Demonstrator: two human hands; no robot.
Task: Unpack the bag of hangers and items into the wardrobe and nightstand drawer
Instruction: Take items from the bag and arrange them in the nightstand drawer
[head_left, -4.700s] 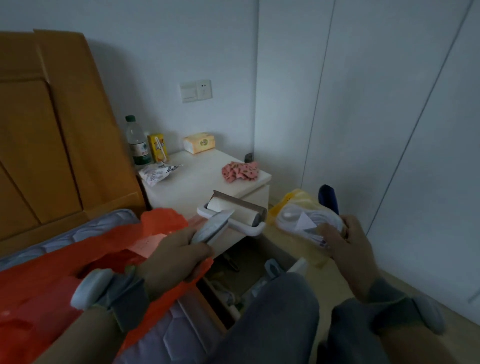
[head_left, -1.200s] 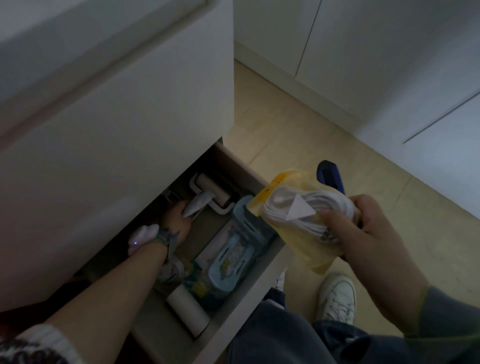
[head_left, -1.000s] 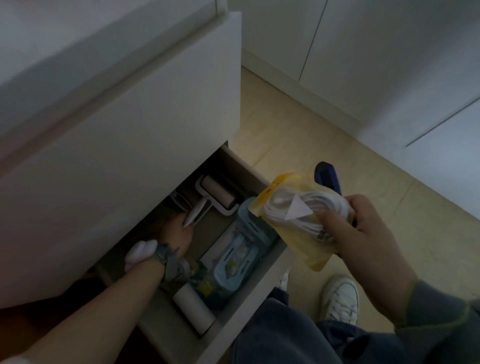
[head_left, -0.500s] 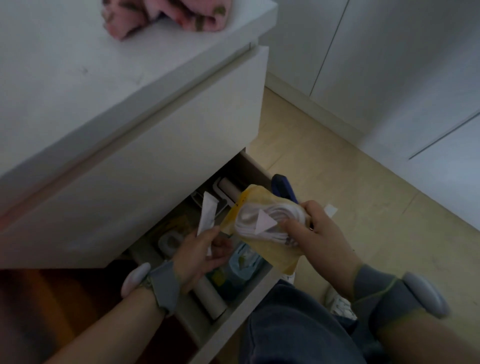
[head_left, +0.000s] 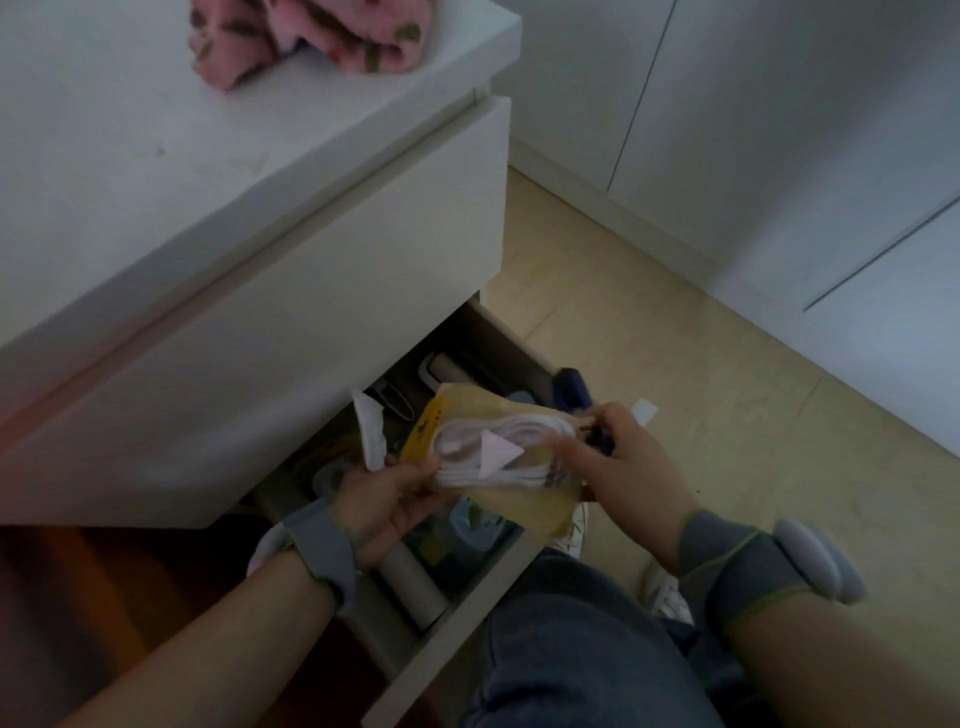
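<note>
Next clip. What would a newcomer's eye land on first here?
The yellow pouch of coiled white cable sits mid-frame, gripped by the left hand and the right hand above the open drawer. Next comes the pink cloth, bunched on the nightstand top at upper left.

Both hands meet on a pouch (head_left: 498, 460). The left hand (head_left: 387, 501), at the pouch's left edge, grips it with thumb on top and fingers curled beneath, and a white slip (head_left: 370, 431) stands pinched in the same hand. The right hand (head_left: 623, 457), at the pouch's right end, pinches that end with curled fingers, knuckles up. Both forearms are bare. The left band (head_left: 322, 545) and right band (head_left: 737, 564), grey with pale pods, wrap the wrists. A jeans-clad knee (head_left: 571, 649) lies below the pouch.
</note>
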